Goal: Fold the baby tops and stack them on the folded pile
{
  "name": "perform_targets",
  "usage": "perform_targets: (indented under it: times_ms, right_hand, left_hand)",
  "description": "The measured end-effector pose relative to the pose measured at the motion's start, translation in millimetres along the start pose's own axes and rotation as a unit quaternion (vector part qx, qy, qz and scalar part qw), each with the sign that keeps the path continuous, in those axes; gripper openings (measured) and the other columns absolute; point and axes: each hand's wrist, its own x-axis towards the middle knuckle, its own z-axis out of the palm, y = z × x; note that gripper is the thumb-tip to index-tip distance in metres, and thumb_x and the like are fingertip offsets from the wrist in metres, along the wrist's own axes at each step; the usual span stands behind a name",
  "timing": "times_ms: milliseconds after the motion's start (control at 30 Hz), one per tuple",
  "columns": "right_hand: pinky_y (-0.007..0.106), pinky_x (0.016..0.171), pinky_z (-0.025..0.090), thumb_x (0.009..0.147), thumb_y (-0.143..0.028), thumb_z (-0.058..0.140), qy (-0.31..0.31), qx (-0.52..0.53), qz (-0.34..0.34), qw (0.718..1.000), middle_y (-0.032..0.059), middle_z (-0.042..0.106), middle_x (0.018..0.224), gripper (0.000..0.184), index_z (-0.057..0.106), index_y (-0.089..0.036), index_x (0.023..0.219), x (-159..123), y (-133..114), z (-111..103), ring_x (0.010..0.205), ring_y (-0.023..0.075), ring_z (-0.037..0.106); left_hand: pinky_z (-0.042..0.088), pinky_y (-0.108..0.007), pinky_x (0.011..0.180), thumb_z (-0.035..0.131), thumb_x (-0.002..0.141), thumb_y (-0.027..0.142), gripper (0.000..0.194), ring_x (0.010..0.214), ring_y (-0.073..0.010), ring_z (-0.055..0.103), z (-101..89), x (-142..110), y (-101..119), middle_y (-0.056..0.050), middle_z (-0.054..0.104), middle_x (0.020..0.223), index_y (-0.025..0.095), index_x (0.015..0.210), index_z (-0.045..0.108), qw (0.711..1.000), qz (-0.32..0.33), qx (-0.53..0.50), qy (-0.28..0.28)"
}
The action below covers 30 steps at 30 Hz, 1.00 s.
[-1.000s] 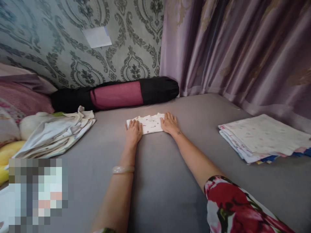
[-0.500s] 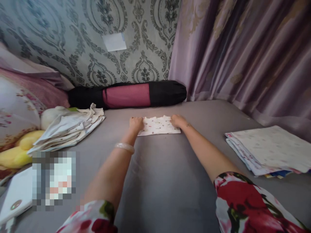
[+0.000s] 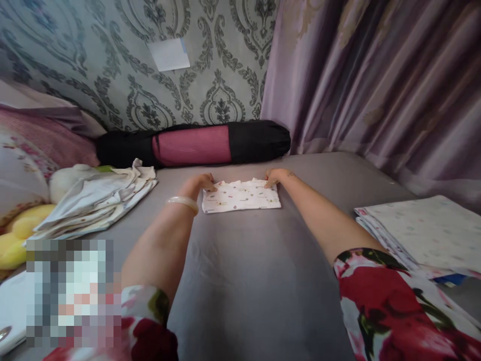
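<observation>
A folded white shirt (image 3: 242, 196) with small coloured prints lies flat on the grey bed sheet, its wavy edge at the far side. At its far left corner, my left hand (image 3: 205, 181) has its fingers curled behind the cloth and the thumb in front. My right hand (image 3: 273, 177) pinches the far right corner in the same way. The fingertips of both hands are partly hidden behind the fabric.
Folded clothes (image 3: 424, 230) lie in a stack at right. Loose light clothes (image 3: 101, 198) are heaped at left by a yellow plush toy (image 3: 22, 233). A long black and pink bag (image 3: 191, 145) lies along the wall. A white device (image 3: 15, 306) sits at lower left, beside a blurred-out patch.
Both hands have gone from lying flat on the folded shirt to gripping its far corners. The view has shifted slightly, and more of the shirt's front shows.
</observation>
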Motion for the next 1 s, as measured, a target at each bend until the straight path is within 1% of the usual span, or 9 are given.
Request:
perform_targets:
  times_ms: [100,200,333,467,633,733,833,933,1000]
  right_hand:
    - [0.038,0.084,0.049,0.074,-0.043,0.077,0.007,-0.015,-0.007,1.0,0.0112,0.072,0.101,0.038,0.075,-0.019,0.103,4,-2,2,0.098,0.0273,0.065]
    - [0.036,0.08,0.05,0.074,-0.035,0.076,0.027,-0.02,-0.018,0.999,0.0108,0.073,0.1,0.035,0.074,-0.019,0.104,-2,-3,8,0.095,0.026,0.066]
    - [0.03,0.08,0.049,0.078,-0.022,0.07,0.08,0.0,-0.04,0.996,0.0112,0.069,0.114,0.031,0.071,-0.019,0.109,-21,0,21,0.101,0.0234,0.065]
    - [0.024,0.082,0.046,0.086,-0.022,0.06,0.144,0.036,-0.069,0.987,0.01,0.065,0.122,0.032,0.063,-0.017,0.118,-42,8,31,0.107,0.0196,0.061]
    - [0.022,0.073,0.045,0.087,-0.022,0.057,0.194,0.108,-0.1,0.97,0.0056,0.069,0.106,0.028,0.062,-0.016,0.113,-61,14,23,0.091,0.0162,0.062]
    - [0.022,0.079,0.044,0.083,-0.017,0.06,0.233,0.147,-0.132,0.952,0.0068,0.068,0.111,0.03,0.063,-0.014,0.112,-72,17,10,0.096,0.017,0.061]
    - [0.023,0.082,0.044,0.082,-0.014,0.06,0.239,0.162,-0.182,0.94,0.0076,0.069,0.11,0.03,0.066,-0.013,0.111,-84,23,-1,0.097,0.0178,0.061]
    - [0.025,0.079,0.044,0.082,-0.015,0.059,0.262,0.169,-0.208,0.927,0.0064,0.071,0.099,0.026,0.069,-0.013,0.106,-96,30,-3,0.09,0.0178,0.062]
    - [0.026,0.077,0.044,0.081,-0.016,0.059,0.291,0.166,-0.223,0.915,0.0056,0.071,0.095,0.024,0.069,-0.014,0.103,-105,34,3,0.087,0.0181,0.062]
  left_hand:
    - [0.051,-0.024,0.074,0.069,0.065,0.026,0.041,0.089,-0.0216,0.068,1.0,-1,1,-0.01,0.073,0.106,0.018,0.106,0.069,1.0,-0.005,-0.007,0.002]
    - [0.051,-0.025,0.075,0.067,0.066,0.026,0.038,0.091,-0.0225,0.068,7.9,-4,6,-0.01,0.074,0.102,0.02,0.103,0.07,0.999,-0.014,0.001,0.029]
    - [0.048,-0.036,0.088,0.061,0.072,0.026,0.04,0.104,-0.0275,0.064,24.0,-17,14,-0.015,0.07,0.113,0.02,0.111,0.066,0.995,-0.03,0.004,0.097]
    - [0.04,-0.046,0.099,0.05,0.08,0.02,0.036,0.112,-0.0272,0.06,34.0,-41,22,-0.013,0.069,0.115,0.02,0.114,0.06,0.987,-0.04,-0.002,0.153]
    - [0.038,-0.042,0.099,0.045,0.082,0.016,0.036,0.113,-0.0243,0.059,16.4,-72,25,-0.009,0.069,0.115,0.022,0.115,0.059,0.982,-0.038,-0.013,0.186]
    - [0.037,-0.039,0.1,0.049,0.082,0.02,0.039,0.116,-0.0244,0.056,-3.3,-89,22,-0.008,0.067,0.119,0.023,0.12,0.058,0.976,-0.02,-0.035,0.215]
    - [0.04,-0.034,0.094,0.053,0.081,0.025,0.04,0.112,-0.0248,0.058,-18.3,-106,18,-0.008,0.067,0.117,0.021,0.121,0.061,0.973,0.008,-0.052,0.224]
    - [0.042,-0.031,0.086,0.054,0.082,0.029,0.036,0.101,-0.0232,0.061,-22.3,-125,17,-0.006,0.07,0.106,0.019,0.115,0.066,0.968,0.029,-0.069,0.241]
    - [0.043,-0.03,0.084,0.054,0.082,0.029,0.036,0.097,-0.0223,0.063,-17.8,-137,19,-0.006,0.071,0.104,0.02,0.114,0.067,0.96,0.039,-0.077,0.265]
